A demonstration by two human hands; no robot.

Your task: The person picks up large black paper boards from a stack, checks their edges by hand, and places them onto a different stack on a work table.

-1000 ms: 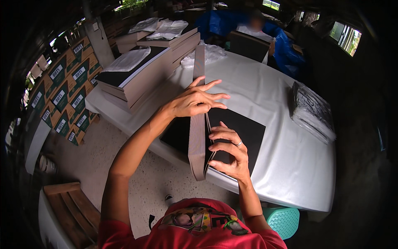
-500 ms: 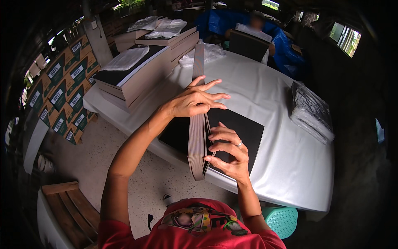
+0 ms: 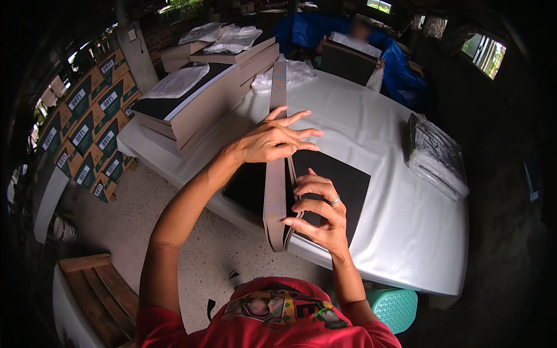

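Note:
A stack of thin, black-faced boards [image 3: 274, 194] with grey-brown edges stands upright on its edge in front of me. My left hand [image 3: 272, 141] lies across its top, thumb low against the edges and the other fingers fanned out to the right, steadying it. At the near right side, my right hand [image 3: 325, 211], with a ring on one finger, has its thumb on the edges and its bent fingers on the outer boards. A few boards there stand slightly apart. Under the stack lies a flat black board [image 3: 342, 185]. The left palm's contact is hidden.
A white-covered table [image 3: 406, 232] carries tall board stacks [image 3: 203, 104] with plastic bags at the left. A plastic-wrapped pack [image 3: 435, 153] lies right. Across the table a person handles a black board [image 3: 348, 62]. Cartons [image 3: 87, 124], a wooden-slatted seat [image 3: 101, 296] and a green stool [image 3: 394, 307] stand around.
My hands and the upright stack have hardly moved. The person across the table has shifted the black board slightly, and a hand now shows at its left corner.

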